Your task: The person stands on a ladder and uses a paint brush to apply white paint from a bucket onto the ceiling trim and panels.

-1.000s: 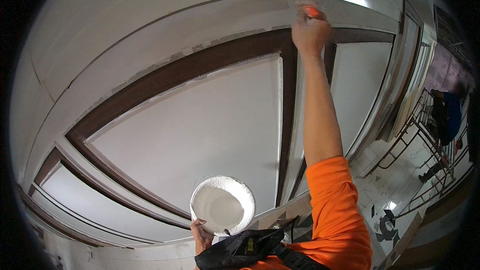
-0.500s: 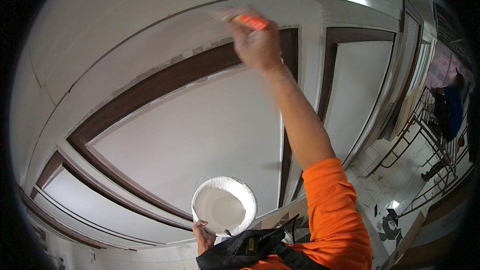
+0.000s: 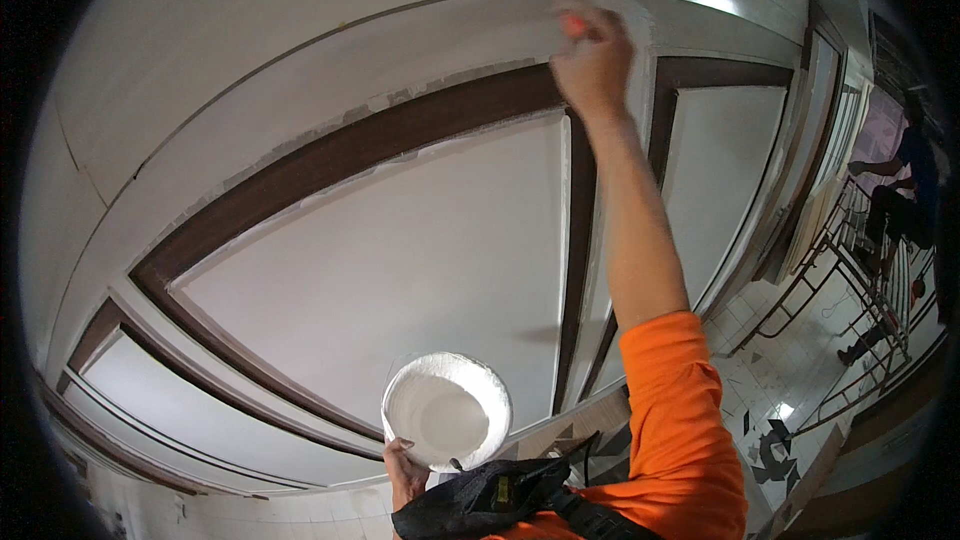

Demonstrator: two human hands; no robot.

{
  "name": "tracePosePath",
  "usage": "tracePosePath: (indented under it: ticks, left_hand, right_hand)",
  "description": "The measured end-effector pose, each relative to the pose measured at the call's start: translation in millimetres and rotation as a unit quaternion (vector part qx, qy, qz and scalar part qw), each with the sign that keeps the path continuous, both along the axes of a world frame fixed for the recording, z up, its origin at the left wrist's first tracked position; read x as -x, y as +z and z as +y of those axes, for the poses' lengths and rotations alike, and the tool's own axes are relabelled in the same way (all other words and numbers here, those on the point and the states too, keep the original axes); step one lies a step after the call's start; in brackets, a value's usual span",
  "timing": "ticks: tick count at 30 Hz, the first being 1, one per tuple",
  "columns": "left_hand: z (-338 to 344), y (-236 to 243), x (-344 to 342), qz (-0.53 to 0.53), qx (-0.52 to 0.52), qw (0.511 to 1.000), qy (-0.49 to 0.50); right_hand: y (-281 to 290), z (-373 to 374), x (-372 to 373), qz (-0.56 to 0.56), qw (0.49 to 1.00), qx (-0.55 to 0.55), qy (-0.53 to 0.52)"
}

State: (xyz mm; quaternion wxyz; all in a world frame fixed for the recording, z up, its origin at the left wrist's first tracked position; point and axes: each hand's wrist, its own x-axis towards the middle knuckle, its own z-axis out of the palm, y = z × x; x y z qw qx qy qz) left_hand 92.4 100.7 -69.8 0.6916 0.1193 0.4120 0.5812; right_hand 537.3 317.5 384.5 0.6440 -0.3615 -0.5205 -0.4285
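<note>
High up at the white wall band (image 3: 330,70), my right hand (image 3: 597,60) is closed around a paintbrush (image 3: 574,25) with an orange handle. Motion smears its head, which lies at the band near the thin dark groove. Low in the middle, my left hand (image 3: 404,465) grips the side of a white bucket (image 3: 492,395). Pale paint lies inside, and dried white coats the rim. Only part of the left hand shows; the bucket and a black bag (image 3: 490,500) at my chest cover the rest.
Dark brown frames (image 3: 350,155) surround white panels (image 3: 400,260) on the wall. Rough grey patches run along the upper frame edge. To the right, another person (image 3: 905,175) sits on metal scaffolding (image 3: 840,250) above a tiled floor (image 3: 765,370) with scattered dark scraps (image 3: 775,455).
My right hand has swept to the right along the wall band with the paintbrush. The bucket and my left hand have barely moved. The person on the scaffolding has shifted posture.
</note>
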Motion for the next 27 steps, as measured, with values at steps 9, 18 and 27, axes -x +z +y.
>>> tracePosePath:
  ticks: [9, 18, 27]
  left_hand:
    - [-5.5, 3.1, -4.1, -0.014, -0.012, 1.0, -0.003]
    - [-10.6, 15.6, -6.8, -0.01, -0.005, 1.0, 0.013]
    - [-0.7, -2.8, 10.8, 0.012, 0.034, 0.999, 0.006]
  right_hand:
    - [-9.9, -11.8, 185.7, -0.181, 0.974, -0.009, 0.133]
    - [-4.4, -5.4, 138.0, -0.012, 0.91, 0.039, 0.412]
    - [3.5, 4.1, -76.2, 0.167, 0.892, 0.123, 0.402]
